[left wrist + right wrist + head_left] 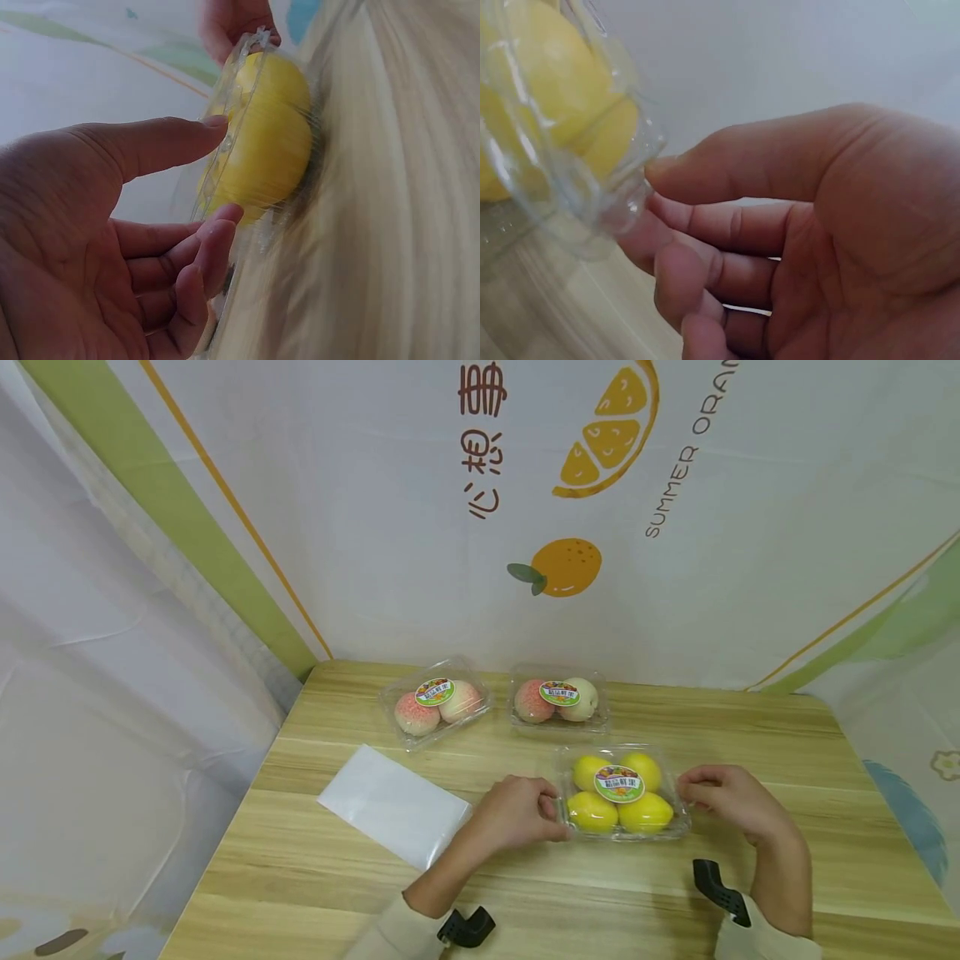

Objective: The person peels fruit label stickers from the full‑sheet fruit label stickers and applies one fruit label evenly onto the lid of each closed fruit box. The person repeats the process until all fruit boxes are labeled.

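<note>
A clear plastic clamshell box of lemons (pixel 618 833), with a round fruit label on its lid, is between my two hands. My left hand (pixel 517 812) grips its left side; in the left wrist view the thumb (pixel 180 139) lies along the rim and the curled fingers (pixel 217 232) are at the lower edge. At the opposite side, my right hand (pixel 738 802) pinches the box's edge between thumb (pixel 727 161) and fingertips. Yellow lemons (pixel 270 142) show through the plastic. In the left wrist view the box stands over the wooden tabletop.
Two clear boxes of peaches, one on the left (pixel 435 706) and one behind the lemons (pixel 560 702), sit near the table's back edge. A white sheet (pixel 393 806) lies flat to the left of my left hand. Behind the wooden table (pixel 300 877) hangs a printed curtain (pixel 405 527).
</note>
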### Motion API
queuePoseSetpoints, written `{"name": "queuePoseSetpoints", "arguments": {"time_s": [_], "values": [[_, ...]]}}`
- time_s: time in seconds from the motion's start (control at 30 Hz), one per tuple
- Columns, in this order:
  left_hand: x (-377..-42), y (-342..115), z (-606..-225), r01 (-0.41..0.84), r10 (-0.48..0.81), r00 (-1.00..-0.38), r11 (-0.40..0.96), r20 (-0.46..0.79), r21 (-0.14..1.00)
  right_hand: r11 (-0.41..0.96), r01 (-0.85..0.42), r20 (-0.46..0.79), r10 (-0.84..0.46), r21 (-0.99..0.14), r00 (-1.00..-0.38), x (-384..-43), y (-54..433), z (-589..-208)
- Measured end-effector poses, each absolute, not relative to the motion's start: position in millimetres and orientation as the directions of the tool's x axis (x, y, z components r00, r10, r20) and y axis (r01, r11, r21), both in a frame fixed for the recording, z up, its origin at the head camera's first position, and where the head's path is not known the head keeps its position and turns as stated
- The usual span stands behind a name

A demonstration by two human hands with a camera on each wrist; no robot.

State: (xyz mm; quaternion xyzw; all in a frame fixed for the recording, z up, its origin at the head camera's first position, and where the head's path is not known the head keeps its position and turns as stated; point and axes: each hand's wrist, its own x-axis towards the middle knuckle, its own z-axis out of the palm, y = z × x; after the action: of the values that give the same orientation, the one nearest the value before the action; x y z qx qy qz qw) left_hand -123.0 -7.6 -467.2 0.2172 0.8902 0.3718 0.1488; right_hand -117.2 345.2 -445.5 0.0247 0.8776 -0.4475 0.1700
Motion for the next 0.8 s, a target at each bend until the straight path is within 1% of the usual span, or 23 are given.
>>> {"name": "queuePoseSetpoints", "arguments": {"time_s": [0.23,0.4,0.57,0.8], "values": [[-116.6,5.8,-467.0,0.305,0.489,-0.869,0.65,-0.075,0.696,0.605,0.222,-0.335,-0.078,-0.764,-0.939,-115.4,353.9,-446.2],[-114.2,13.7,-469.5,0.313,0.48,-0.875,0.657,-0.061,0.686,0.62,0.219,-0.33,-0.069,-0.754,-0.942,-114.3,359.0,-447.9],[-114.8,21.1,-469.5,0.328,0.496,-0.866,0.65,-0.056,0.685,0.631,0.214,-0.318,-0.054,-0.746,-0.947,-111.8,365.1,-448.9],[-120.3,32.7,-468.6,0.376,0.522,-0.852,0.67,-0.046,0.64,0.637,0.222,-0.309,-0.027,-0.738,-0.951,-107.4,374.3,-448.6]]}}
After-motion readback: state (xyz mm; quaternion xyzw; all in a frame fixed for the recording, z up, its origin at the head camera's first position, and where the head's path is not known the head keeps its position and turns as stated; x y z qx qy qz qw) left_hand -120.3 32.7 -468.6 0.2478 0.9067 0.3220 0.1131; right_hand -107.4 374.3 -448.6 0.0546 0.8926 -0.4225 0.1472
